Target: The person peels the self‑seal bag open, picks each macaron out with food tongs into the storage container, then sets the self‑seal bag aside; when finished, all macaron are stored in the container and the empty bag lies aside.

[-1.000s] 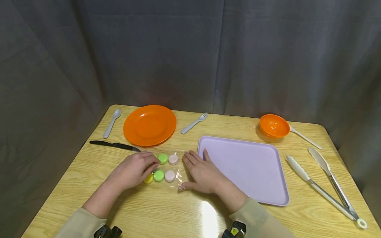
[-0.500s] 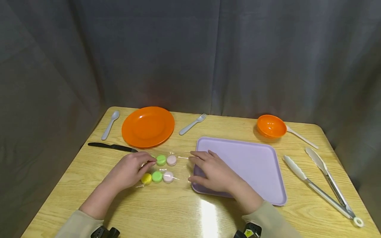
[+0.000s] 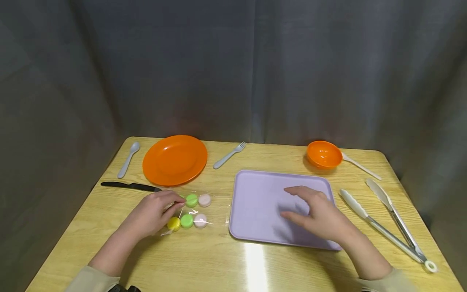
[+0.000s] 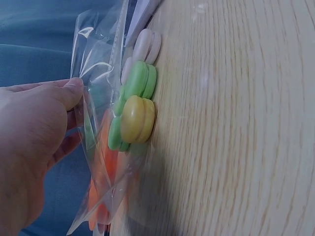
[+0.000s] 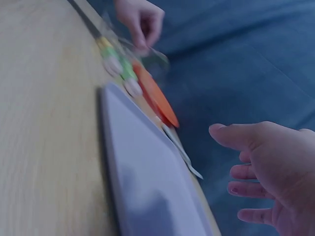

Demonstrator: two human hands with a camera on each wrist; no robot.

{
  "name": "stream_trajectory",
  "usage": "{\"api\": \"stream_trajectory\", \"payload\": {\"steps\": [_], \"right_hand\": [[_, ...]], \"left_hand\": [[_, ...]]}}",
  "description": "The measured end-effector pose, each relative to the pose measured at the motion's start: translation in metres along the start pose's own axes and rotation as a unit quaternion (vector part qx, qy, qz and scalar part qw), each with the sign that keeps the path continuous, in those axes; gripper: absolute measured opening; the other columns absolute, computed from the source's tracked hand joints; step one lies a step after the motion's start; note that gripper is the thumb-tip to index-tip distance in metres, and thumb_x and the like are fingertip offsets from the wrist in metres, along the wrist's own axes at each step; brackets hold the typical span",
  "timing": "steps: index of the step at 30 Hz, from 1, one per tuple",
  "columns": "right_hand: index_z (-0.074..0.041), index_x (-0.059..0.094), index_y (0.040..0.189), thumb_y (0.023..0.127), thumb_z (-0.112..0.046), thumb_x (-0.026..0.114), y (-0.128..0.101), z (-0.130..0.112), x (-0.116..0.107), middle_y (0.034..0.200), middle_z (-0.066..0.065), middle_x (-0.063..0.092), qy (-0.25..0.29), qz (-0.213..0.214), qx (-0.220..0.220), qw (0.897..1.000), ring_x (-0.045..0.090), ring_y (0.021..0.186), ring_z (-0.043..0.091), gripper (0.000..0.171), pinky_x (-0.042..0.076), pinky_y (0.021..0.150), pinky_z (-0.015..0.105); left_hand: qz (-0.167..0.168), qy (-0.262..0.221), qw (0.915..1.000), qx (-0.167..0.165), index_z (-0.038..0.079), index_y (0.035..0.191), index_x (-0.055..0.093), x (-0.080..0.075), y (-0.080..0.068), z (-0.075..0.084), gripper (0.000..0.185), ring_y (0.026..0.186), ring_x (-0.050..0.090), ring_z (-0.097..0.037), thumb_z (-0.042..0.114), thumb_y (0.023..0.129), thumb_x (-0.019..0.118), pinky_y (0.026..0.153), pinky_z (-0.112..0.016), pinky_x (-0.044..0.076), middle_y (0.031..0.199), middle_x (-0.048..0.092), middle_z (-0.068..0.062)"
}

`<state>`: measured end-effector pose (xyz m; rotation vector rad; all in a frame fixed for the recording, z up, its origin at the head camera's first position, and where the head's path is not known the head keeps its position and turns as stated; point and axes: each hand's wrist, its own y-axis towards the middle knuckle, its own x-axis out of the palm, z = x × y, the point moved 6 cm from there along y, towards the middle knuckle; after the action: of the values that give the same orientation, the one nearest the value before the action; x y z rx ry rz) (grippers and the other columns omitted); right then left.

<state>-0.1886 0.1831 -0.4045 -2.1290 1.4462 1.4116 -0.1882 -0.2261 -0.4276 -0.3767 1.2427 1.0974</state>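
My left hand [image 3: 152,213] pinches the edge of a clear plastic bag [image 4: 98,59] between thumb and fingers, lifting that edge off the table. Several macarons lie in or under the clear film in two rows: a yellow macaron [image 3: 174,224], green macarons [image 3: 187,221] and pale pink macarons [image 3: 200,220]. Whether each is inside the bag, I cannot tell. Over the right part of a lilac tray [image 3: 251,207] hovers my right hand [image 3: 324,215], thumb and fingers spread apart, holding nothing. In the right wrist view its fingers [image 5: 248,189] look loosely extended.
An orange plate [image 3: 175,160] stands behind the macarons, with a spoon [image 3: 128,160] and a black-handled knife [image 3: 127,185] to its left. A fork [image 3: 230,155] lies behind the tray. To the right are an orange bowl [image 3: 324,155], a white-handled utensil [image 3: 361,166] and tongs [image 3: 394,235].
My right hand has let go of the bag's right end and moved right, over the tray. The left hand keeps its pinch on the bag. The head view has shifted slightly.
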Motion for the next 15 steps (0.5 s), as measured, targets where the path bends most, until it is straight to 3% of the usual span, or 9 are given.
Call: {"api": "stream_trajectory", "payload": {"steps": [4, 8, 15], "right_hand": [[-0.005, 0.072, 0.128, 0.082, -0.02, 0.094, -0.022, 0.015, -0.033, 0.126, 0.004, 0.073, -0.024, 0.041, 0.01, 0.999, 0.069, 0.117, 0.028, 0.054, 0.053, 0.101, 0.031], [-0.007, 0.074, 0.126, 0.078, -0.017, 0.097, -0.044, 0.03, -0.064, 0.122, 0.004, 0.075, -0.025, 0.079, 0.037, 0.996, 0.071, 0.111, 0.025, 0.054, 0.042, 0.099, 0.009], [-0.013, 0.074, 0.127, 0.082, -0.028, 0.095, -0.088, 0.064, -0.102, 0.123, 0.006, 0.074, -0.044, 0.093, 0.137, 0.985, 0.06, 0.11, -0.003, 0.052, 0.04, 0.092, 0.003]], "left_hand": [[0.003, 0.0, 1.0, 0.004, 0.015, 0.106, 0.081, 0.0, -0.001, 0.0, 0.01, 0.092, 0.067, -0.008, 0.013, 0.096, 0.081, 0.081, -0.036, 0.061, 0.104, 0.074, 0.01], [0.0, -0.003, 1.0, 0.003, 0.015, 0.107, 0.081, 0.002, 0.001, -0.001, 0.01, 0.095, 0.069, -0.011, 0.013, 0.097, 0.081, 0.083, -0.038, 0.061, 0.106, 0.074, 0.009], [-0.004, -0.001, 1.0, -0.003, 0.017, 0.107, 0.081, 0.005, 0.001, -0.002, 0.011, 0.093, 0.068, -0.009, 0.012, 0.096, 0.081, 0.082, -0.039, 0.061, 0.104, 0.074, 0.01]]}}
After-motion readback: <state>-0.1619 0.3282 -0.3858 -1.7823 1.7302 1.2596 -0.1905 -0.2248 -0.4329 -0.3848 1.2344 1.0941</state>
